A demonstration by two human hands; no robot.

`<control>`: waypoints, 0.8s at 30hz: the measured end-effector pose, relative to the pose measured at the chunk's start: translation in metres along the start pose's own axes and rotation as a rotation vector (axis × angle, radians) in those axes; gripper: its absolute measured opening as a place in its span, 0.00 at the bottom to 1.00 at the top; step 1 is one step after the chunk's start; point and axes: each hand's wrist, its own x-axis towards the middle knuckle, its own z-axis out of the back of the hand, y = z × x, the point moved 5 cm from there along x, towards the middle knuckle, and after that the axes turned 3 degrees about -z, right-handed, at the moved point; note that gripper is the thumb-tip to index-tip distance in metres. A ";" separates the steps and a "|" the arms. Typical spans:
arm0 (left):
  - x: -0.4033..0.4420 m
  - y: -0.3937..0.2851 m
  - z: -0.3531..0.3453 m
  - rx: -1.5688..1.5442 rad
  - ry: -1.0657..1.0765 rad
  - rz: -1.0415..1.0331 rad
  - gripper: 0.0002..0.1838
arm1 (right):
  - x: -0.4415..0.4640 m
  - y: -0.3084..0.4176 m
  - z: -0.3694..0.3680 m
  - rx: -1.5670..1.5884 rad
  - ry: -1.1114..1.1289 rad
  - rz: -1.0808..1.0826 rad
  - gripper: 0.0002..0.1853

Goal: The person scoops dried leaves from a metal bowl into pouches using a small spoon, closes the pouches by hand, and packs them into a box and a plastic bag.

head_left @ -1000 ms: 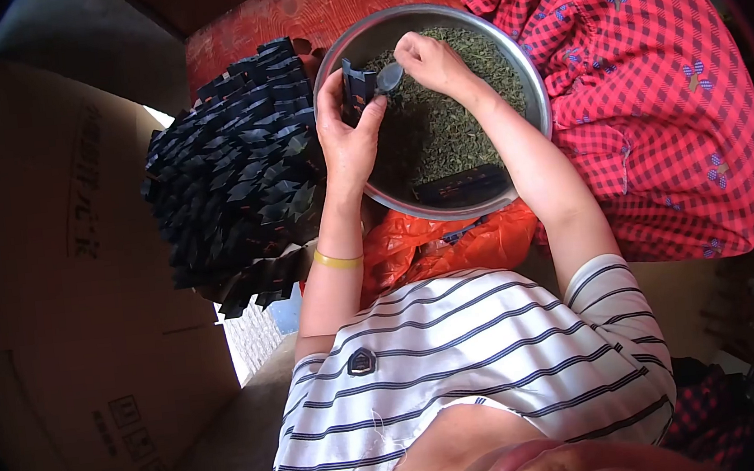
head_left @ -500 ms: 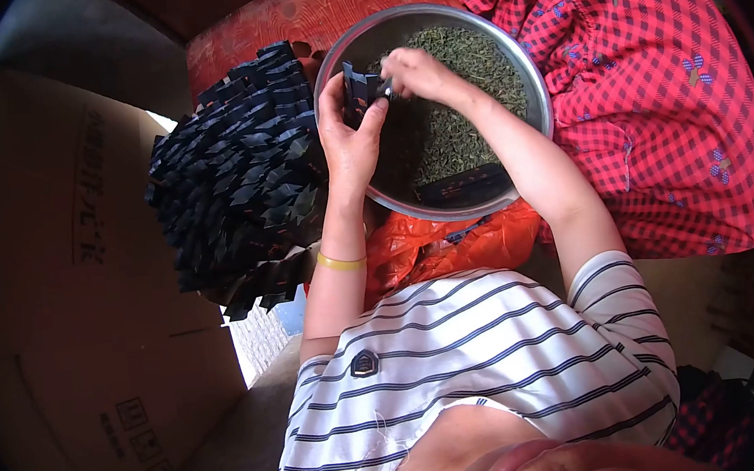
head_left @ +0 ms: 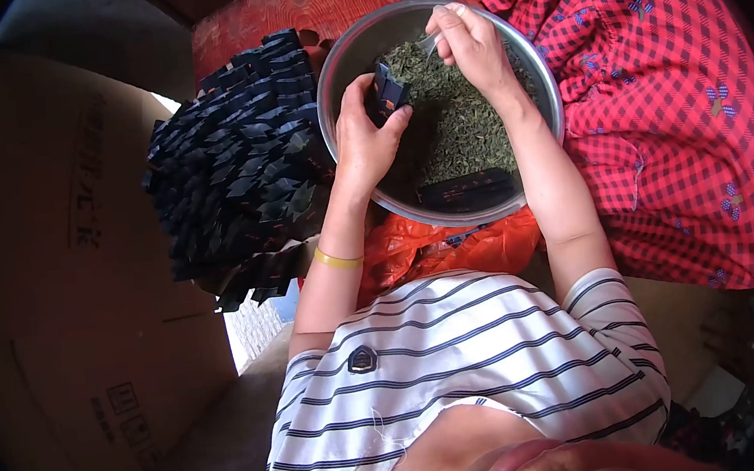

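Note:
A wide metal basin holds dried green leaves that look like loose tea. My left hand grips a small black packet over the basin's left side, its top end tilted up and away. Above the leaves at the far right, my right hand pinches a small spoon, whose bowl end points left toward the packet and is partly hidden. Another black packet lies inside the basin along its near wall.
Many black packets are stacked left of the basin on a red wooden table. An orange plastic bag sits under the near rim. Red checked cloth lies to the right, and a large cardboard box stands at far left.
My right hand has moved right and away from the packet, over the leaves with the spoon. My left hand and the packet have shifted slightly right and nearer.

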 end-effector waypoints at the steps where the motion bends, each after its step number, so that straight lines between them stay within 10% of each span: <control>1: 0.000 0.000 0.000 0.002 0.006 0.001 0.32 | -0.001 0.002 0.000 -0.064 0.007 0.028 0.18; 24: -0.001 -0.005 0.001 0.096 0.017 0.006 0.33 | -0.018 0.018 -0.020 -0.566 0.148 0.307 0.13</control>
